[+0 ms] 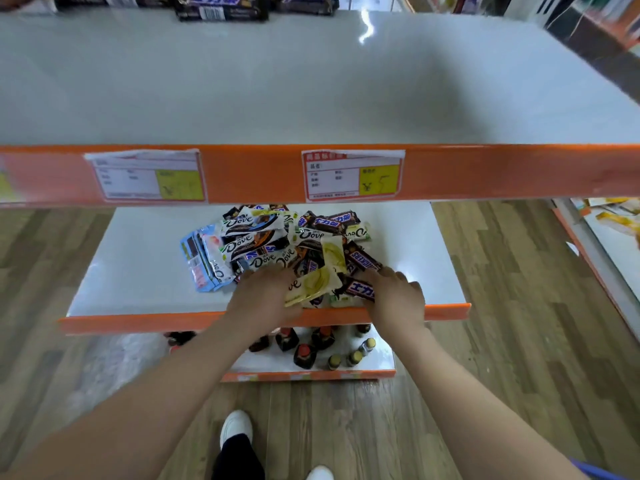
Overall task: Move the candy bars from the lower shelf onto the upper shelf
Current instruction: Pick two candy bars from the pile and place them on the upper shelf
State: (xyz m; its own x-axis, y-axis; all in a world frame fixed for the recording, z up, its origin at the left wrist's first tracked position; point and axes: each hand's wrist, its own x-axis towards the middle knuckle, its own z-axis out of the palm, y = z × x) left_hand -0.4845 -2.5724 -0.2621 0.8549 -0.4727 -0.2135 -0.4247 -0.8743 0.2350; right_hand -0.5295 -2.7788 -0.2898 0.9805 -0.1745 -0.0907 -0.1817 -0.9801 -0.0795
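- A heap of candy bars (291, 247) is piled on the lower shelf (138, 271), just beyond both hands.
- The left hand (263, 292) is laid on the heap's near left edge; the right hand (394, 289) on its near right edge.
- The upper shelf (242, 84) is set above the hands, with bars (221, 8) at its far edge.
- Bottles (311, 348) are stood on a bottom shelf (384, 362) beneath the hands.

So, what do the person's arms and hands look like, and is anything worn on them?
Both forearms are bare, with no gloves, watch or rings visible on the left hand or the right hand. A bit of blue sleeve shows at the right upper arm, at the frame's lower edge.
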